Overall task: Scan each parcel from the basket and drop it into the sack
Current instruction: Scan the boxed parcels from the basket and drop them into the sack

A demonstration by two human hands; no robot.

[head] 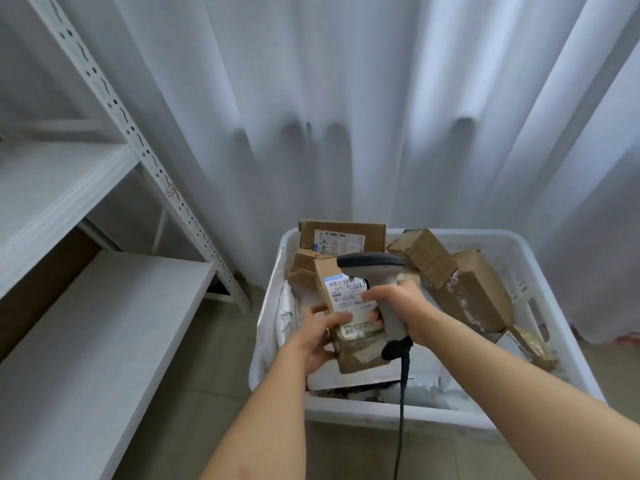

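Observation:
My left hand (320,336) grips a small brown cardboard parcel (349,317) with a white shipping label, held above the white plastic basket (519,268). My right hand (403,306) holds a grey handheld scanner (375,268) by its handle; the scanner's dark head sits just over the top of the label. The scanner's black cable (401,410) hangs down over the basket's front rim. Several more brown boxes (474,289) and white mailer bags (280,317) lie in the basket. No sack is in view.
A white metal shelving rack (114,109) stands at the left, its lower shelf (86,341) reaching close to the basket. White curtains (346,116) hang right behind the basket. Tiled floor (214,358) shows between shelf and basket.

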